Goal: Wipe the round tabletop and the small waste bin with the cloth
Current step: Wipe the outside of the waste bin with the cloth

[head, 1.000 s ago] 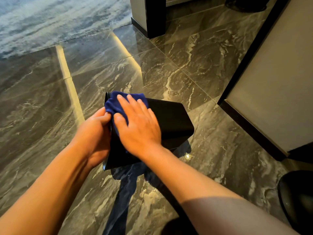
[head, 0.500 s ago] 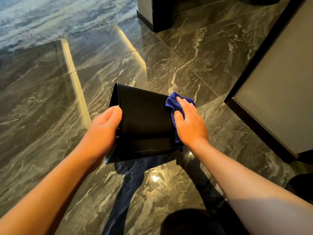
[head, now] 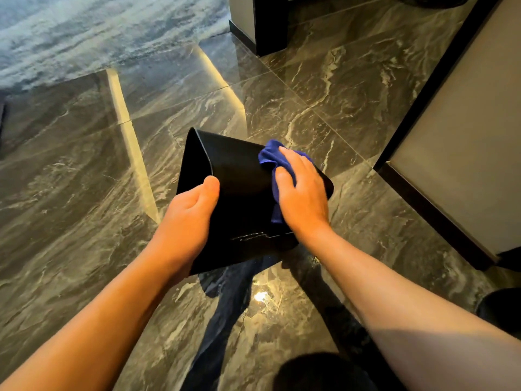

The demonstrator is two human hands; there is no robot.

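Observation:
A small black waste bin (head: 242, 193) is held on its side above the floor, its open rim pointing left. My left hand (head: 187, 224) grips the bin near the rim, thumb on the upper wall. My right hand (head: 303, 196) presses a blue cloth (head: 272, 156) flat against the bin's upper wall near its base end. Part of the cloth hangs down below my palm. The round tabletop is not in view.
Glossy dark marble floor (head: 324, 88) lies all around. A grey cabinet side with a black plinth (head: 456, 153) stands close on the right. A dark column base (head: 267, 26) is at the back, a pale blue rug (head: 84, 32) at the far left, a black object (head: 504, 309) at the right edge.
My right hand slid the cloth from the bin's rim end across to its base end. My left hand shifted its grip on the rim, and the bin rose slightly in view.

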